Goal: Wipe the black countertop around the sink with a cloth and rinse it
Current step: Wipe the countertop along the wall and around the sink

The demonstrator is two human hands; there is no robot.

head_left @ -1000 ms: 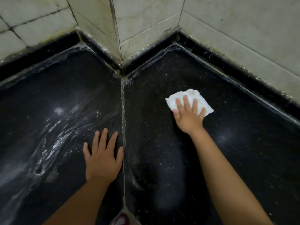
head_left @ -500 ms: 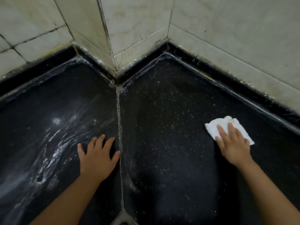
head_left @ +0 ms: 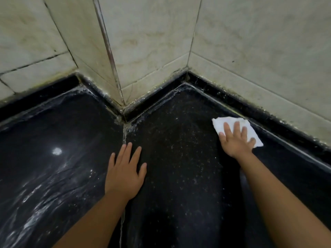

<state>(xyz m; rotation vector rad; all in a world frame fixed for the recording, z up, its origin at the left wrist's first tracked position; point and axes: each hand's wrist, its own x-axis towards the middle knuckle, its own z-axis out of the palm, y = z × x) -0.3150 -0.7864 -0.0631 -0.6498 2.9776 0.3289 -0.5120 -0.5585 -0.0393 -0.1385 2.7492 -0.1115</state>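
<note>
A folded white cloth [head_left: 232, 123] lies flat on the black countertop [head_left: 179, 167], close to the raised back lip on the right. My right hand [head_left: 236, 140] presses down on the cloth with straight, spread fingers. My left hand [head_left: 125, 172] rests flat on the countertop, palm down, across the seam between the two slabs. The left slab shows wet white streaks and a light reflection. No sink is in view.
Pale tiled walls [head_left: 152, 42] form a jutting corner behind the counter. A black raised lip [head_left: 268, 111] runs along the wall base. A grouted seam [head_left: 123, 136] runs from the corner toward me between the slabs.
My right hand has slid the cloth right and then further toward the back lip. My left hand has stayed flat near the seam. The view has tilted up the walls.
</note>
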